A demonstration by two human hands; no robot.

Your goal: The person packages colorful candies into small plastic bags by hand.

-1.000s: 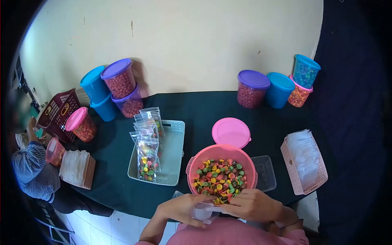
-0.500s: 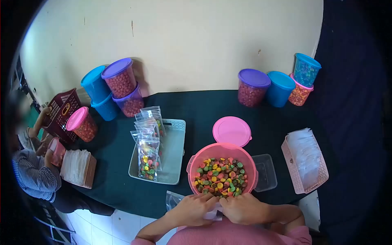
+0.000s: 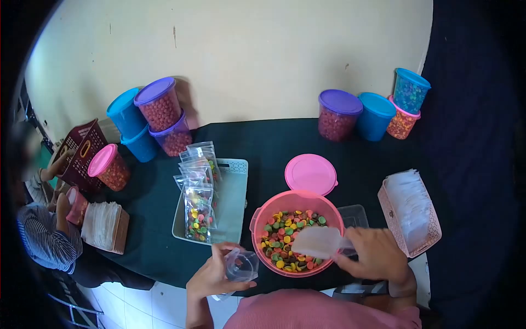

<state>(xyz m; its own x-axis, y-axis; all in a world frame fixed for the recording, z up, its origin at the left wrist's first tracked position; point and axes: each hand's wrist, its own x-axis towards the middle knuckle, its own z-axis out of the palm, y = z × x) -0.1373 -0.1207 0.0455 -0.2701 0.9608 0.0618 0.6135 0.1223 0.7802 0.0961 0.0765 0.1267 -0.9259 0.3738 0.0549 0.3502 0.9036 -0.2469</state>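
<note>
On the left, beyond my left hand (image 3: 211,277), the pale tray (image 3: 233,197) bears filled bags (image 3: 198,211); that hand's grip is curled around a clear plastic piece (image 3: 241,266). To its right, a translucent scoop (image 3: 318,243) hovers over the pink tub (image 3: 259,214) of multicoloured sweets (image 3: 285,238) on the tabletop (image 3: 263,140), my right hand's (image 3: 375,253) grip clamped on its handle.

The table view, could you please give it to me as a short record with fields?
left hand: holding a clear plastic bag
right hand: holding a scoop over the pink tub
tub contents: small pieces in mixed colours
tray: filled bags along its left side
pink lid: flat on the table, beyond the tub
</note>
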